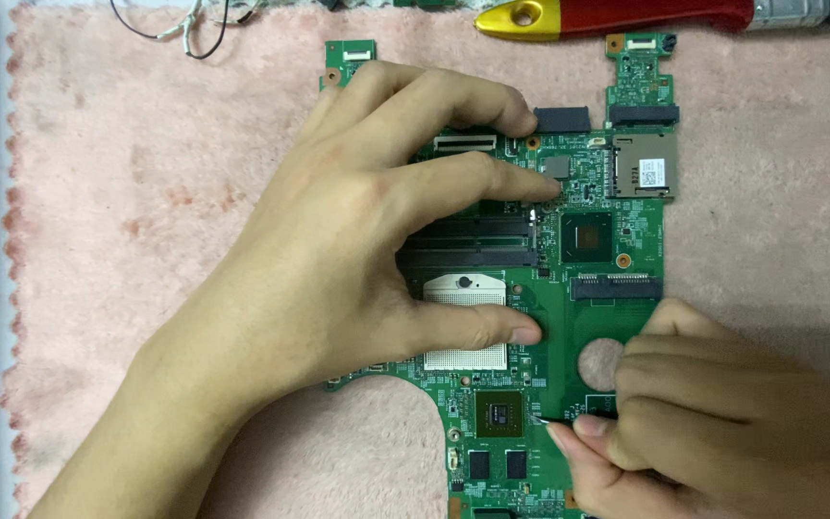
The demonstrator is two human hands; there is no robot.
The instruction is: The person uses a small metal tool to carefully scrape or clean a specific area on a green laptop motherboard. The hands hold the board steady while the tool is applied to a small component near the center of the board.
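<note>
A green laptop motherboard (pixel 602 207) lies flat on a pink fluffy cloth (pixel 146 192). My left hand (pixel 357 240) rests spread on the board, fingertips pressing its upper middle and thumb lying across the white processor socket (pixel 463 293). My right hand (pixel 694 423) is at the lower right with its fingers curled, pinching something small and thin against the board next to a square black chip (pixel 499 413). What it pinches is too small to identify. A round hole (pixel 599 363) in the board shows just above that hand.
A screwdriver with a red and yellow handle (pixel 617 14) lies along the top edge of the cloth. Thin black and white wires (pixel 194 24) sit at the top left. A dark strip runs along the left edge of view.
</note>
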